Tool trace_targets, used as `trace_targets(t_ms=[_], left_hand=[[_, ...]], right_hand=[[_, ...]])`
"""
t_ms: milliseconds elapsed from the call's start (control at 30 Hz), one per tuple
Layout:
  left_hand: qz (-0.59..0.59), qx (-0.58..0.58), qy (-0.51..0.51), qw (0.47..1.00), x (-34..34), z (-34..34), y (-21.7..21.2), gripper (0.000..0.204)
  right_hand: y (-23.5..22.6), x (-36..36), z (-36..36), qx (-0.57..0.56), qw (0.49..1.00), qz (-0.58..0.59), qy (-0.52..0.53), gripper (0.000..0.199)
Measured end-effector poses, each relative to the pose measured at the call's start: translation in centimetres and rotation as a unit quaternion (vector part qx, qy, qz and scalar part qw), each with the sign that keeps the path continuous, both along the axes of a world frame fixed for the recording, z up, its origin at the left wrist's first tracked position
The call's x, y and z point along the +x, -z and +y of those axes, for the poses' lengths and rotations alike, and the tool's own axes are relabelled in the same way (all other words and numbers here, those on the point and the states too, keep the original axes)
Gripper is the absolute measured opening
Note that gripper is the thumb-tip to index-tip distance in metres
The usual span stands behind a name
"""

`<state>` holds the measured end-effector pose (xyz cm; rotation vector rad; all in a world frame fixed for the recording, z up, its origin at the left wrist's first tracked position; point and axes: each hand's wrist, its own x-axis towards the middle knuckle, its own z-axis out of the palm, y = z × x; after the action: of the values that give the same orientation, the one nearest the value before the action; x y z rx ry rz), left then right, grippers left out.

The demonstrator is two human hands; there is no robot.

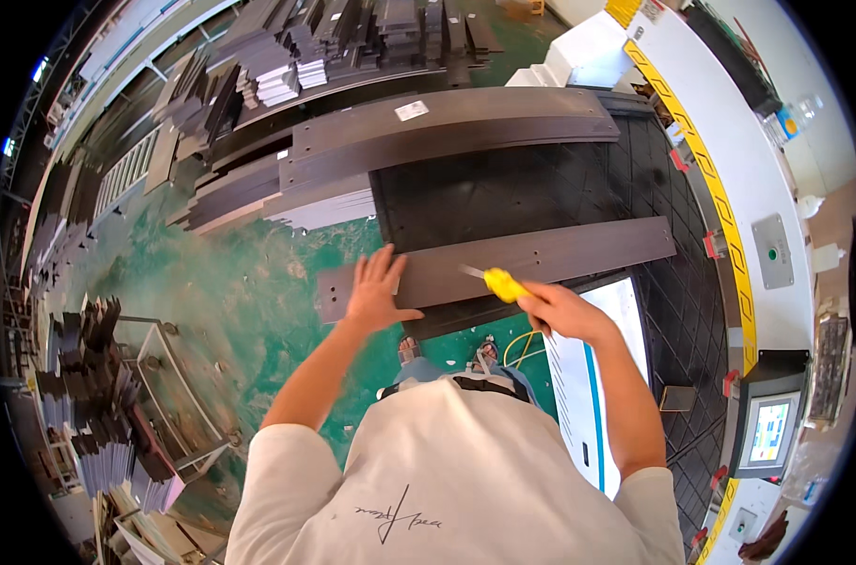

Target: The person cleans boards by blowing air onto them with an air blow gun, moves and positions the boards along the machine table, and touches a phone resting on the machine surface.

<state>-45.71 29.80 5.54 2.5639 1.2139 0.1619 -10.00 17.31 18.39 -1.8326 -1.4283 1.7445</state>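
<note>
1. The left hand (376, 294) has its fingers spread and unclenched, laid on a dark brown drilled board (597, 252) near its left end; how hard they press, I cannot tell.
2. The right hand (564, 313) has its fingers curled around a yellow-handled tool (505, 284); its slim metal tip points left, toward the left fingers. Whether the tip touches the board, I cannot tell.
3. The board runs from under the left fingers to well right of the right fingers, with small holes just left of the left fingers and others just beyond the tool.
4. Beyond both hands' fingers, across a black quilted work surface (484, 193), lies a second brown board (503, 113) bearing a white label (412, 111).
5. Well right of the right fingers stands a control screen (769, 428).
</note>
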Motion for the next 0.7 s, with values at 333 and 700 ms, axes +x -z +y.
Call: trace_targets(t_ms=[333, 700], left_hand=[[0.032, -0.063, -0.111, 0.991, -17.2, 1.2, 0.6, 0.136], [-0.01, -0.121, -0.129, 0.984, -16.5, 0.0, 0.7, 0.128]], right_hand=[[-1.2, -15.5, 6.5, 0.159, 0.964, -0.137, -0.162, 0.048], [-1.0, -21.3, 7.0, 0.158, 0.942, -0.194, -0.222, 0.048]])
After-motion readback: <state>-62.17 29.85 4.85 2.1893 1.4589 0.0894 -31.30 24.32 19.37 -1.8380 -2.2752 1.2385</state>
